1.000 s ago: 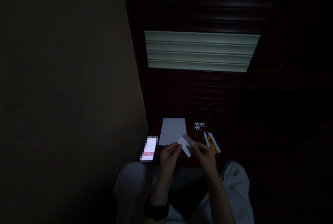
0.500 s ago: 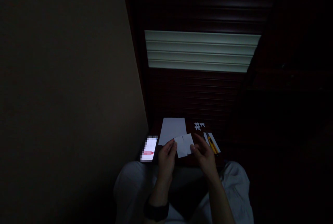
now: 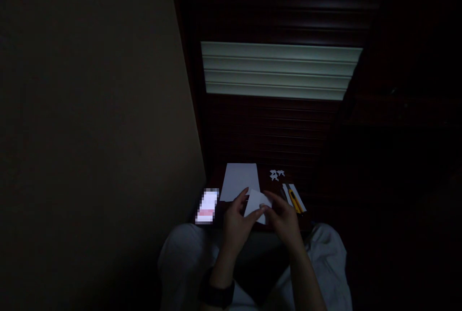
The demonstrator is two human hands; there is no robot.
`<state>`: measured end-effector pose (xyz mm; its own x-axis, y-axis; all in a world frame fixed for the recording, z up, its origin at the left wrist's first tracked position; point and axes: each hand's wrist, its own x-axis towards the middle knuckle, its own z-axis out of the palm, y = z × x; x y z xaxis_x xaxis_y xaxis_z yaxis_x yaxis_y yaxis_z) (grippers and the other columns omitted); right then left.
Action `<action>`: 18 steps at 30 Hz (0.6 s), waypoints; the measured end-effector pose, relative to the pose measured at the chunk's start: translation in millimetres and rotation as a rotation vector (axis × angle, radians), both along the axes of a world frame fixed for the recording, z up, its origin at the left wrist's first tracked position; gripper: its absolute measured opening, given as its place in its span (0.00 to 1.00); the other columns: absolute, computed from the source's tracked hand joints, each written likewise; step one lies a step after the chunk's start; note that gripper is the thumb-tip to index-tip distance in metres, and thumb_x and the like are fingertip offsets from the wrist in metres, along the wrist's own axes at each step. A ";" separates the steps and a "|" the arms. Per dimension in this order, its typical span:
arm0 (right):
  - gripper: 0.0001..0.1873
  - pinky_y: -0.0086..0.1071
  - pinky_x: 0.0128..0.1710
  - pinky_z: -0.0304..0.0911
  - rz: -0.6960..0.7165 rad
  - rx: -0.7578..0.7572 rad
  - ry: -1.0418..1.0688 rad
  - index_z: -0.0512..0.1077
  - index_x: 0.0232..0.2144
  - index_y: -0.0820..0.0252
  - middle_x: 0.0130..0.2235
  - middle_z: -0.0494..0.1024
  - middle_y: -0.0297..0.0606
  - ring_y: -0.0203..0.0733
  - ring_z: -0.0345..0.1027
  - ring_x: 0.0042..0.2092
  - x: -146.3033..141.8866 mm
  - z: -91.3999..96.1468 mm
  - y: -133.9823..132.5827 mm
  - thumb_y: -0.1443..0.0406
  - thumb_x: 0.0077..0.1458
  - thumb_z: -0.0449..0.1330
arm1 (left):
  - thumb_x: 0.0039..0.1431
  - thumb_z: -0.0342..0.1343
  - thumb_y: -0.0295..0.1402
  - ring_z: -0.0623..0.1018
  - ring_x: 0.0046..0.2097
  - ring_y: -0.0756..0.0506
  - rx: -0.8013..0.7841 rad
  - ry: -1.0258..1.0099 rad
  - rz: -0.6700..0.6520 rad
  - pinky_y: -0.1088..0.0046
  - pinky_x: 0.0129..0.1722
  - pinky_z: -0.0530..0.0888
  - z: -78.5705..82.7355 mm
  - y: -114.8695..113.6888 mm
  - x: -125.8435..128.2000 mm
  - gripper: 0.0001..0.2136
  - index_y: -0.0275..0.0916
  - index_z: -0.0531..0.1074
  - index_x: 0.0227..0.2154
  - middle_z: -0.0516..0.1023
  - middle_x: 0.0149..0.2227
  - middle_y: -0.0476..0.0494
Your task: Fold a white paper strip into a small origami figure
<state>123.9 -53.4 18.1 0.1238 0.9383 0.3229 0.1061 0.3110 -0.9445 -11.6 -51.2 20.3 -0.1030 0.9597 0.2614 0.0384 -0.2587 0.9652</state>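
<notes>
Between both hands, just above the small dark table, is a white piece of paper [image 3: 254,201], smaller than the sheet behind it. My left hand [image 3: 236,219] grips its left and lower part, thumb laid across the front. My right hand [image 3: 283,217] pinches the right side, its thumb close to the left thumb near the paper's middle. The fingers hide parts of the paper's edges. Behind the hands a larger white sheet [image 3: 240,178] lies flat. A yellow utility knife [image 3: 295,200] rests on a white strip of paper [image 3: 300,197] to the right.
Several small cut white paper pieces [image 3: 275,174] lie at the table's back right. A lit phone [image 3: 207,206] is at the left. A wall [image 3: 108,109] rises on the left, and a dark slatted panel [image 3: 267,123] stands behind the table. The scene is dim.
The paper has gone from spread wide with a slit at its top edge to a narrower, apparently folded shape. My left hand has moved right, bringing the thumbs together.
</notes>
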 end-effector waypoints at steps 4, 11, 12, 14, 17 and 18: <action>0.21 0.41 0.44 0.63 -0.080 -0.003 0.023 0.69 0.45 0.60 0.44 0.74 0.42 0.49 0.67 0.44 1.1 -1.4 2.9 0.60 0.47 0.59 | 0.37 0.63 0.25 0.69 0.50 0.43 0.102 0.174 -0.062 0.70 0.43 0.69 8.4 -6.6 -0.1 0.36 0.48 0.60 0.53 0.67 0.51 0.43; 0.20 0.40 0.41 0.64 -0.181 -0.030 0.004 0.71 0.42 0.60 0.42 0.76 0.43 0.48 0.68 0.42 8.5 -8.1 6.7 0.58 0.46 0.59 | 0.45 0.58 0.26 0.72 0.43 0.44 0.113 0.261 -0.062 0.74 0.32 0.70 12.9 -9.1 -1.5 0.28 0.51 0.63 0.51 0.67 0.51 0.46; 0.21 0.40 0.41 0.64 -0.181 -0.030 0.012 0.71 0.42 0.60 0.42 0.76 0.43 0.48 0.69 0.42 8.8 -8.7 7.2 0.58 0.46 0.60 | 0.45 0.58 0.27 0.72 0.44 0.44 0.115 0.243 -0.049 0.73 0.33 0.71 13.7 -8.9 -1.2 0.26 0.50 0.64 0.50 0.67 0.51 0.46; 0.21 0.41 0.42 0.64 -0.178 -0.023 0.034 0.71 0.43 0.60 0.42 0.75 0.43 0.49 0.68 0.42 8.6 -8.4 7.5 0.58 0.46 0.60 | 0.47 0.57 0.29 0.73 0.43 0.44 0.114 0.196 -0.011 0.72 0.35 0.71 14.7 -8.3 -1.1 0.21 0.48 0.68 0.47 0.70 0.49 0.45; 0.21 0.41 0.43 0.64 -0.153 -0.016 0.084 0.71 0.42 0.60 0.43 0.75 0.43 0.49 0.68 0.44 8.0 -6.1 6.3 0.57 0.45 0.61 | 0.49 0.56 0.32 0.74 0.41 0.44 0.115 0.140 0.072 0.71 0.40 0.70 12.4 -6.1 -3.1 0.11 0.44 0.75 0.37 0.75 0.41 0.44; 0.21 0.40 0.42 0.64 -0.136 -0.020 0.103 0.71 0.41 0.60 0.42 0.75 0.43 0.49 0.68 0.44 8.1 -5.6 5.9 0.57 0.44 0.61 | 0.49 0.56 0.33 0.75 0.40 0.44 0.102 0.123 0.109 0.71 0.39 0.70 10.3 -4.8 -4.5 0.09 0.43 0.76 0.35 0.77 0.38 0.43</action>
<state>132.0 -47.5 12.5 0.2818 0.9167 0.2832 0.0486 0.2811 -0.9584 -16.1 -56.0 30.5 -0.1659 0.9125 0.3739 0.1872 -0.3431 0.9205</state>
